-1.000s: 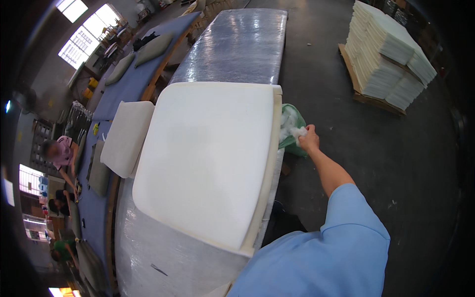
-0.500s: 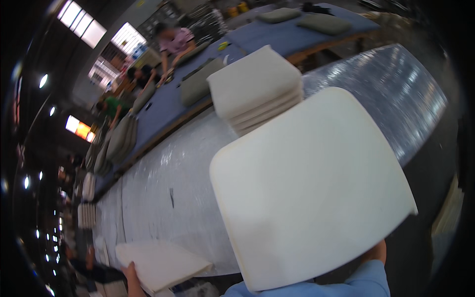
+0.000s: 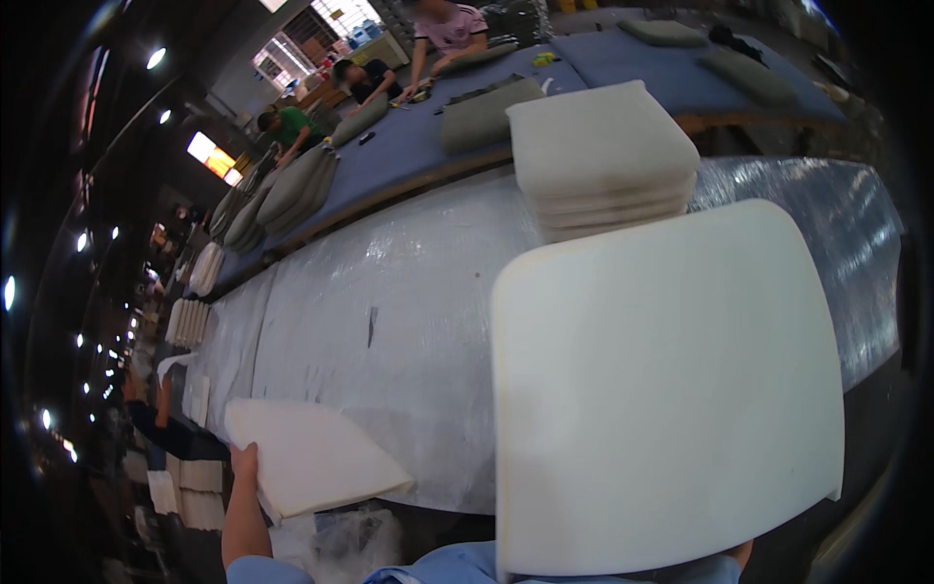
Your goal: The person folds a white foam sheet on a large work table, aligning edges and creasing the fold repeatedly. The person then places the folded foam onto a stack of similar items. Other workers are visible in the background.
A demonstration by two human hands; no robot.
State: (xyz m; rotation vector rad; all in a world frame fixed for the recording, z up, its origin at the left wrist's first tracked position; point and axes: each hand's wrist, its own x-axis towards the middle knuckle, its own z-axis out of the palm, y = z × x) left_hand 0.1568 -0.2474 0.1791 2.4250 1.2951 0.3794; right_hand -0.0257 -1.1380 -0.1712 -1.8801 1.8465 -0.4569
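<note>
A large white foam seat pad (image 3: 671, 389) with rounded far corners fills the right of the view, tilted up in front of me. Only a bit of my right hand (image 3: 745, 551) shows below its lower edge; it holds the pad from there, with the fingers hidden behind it. At the lower left, my left hand (image 3: 245, 459) is closed on the left edge of a thin white cushion cover (image 3: 311, 456). The cover is limp-looking, with a seamed near edge, and lies partly over the table's near side.
Plastic film covers the table (image 3: 389, 282). A stack of white pads (image 3: 603, 146) stands beyond the big pad. Farther back runs a blue table (image 3: 389, 161) with grey-green cushions (image 3: 486, 115) and several people working. Another person (image 3: 161, 419) is at the left, near folded white pieces (image 3: 199, 477).
My view has turned, so the scene sits further right and more level. The big pad stands straighter. My left hand and the cover are higher in view, with more of the forearm showing.
</note>
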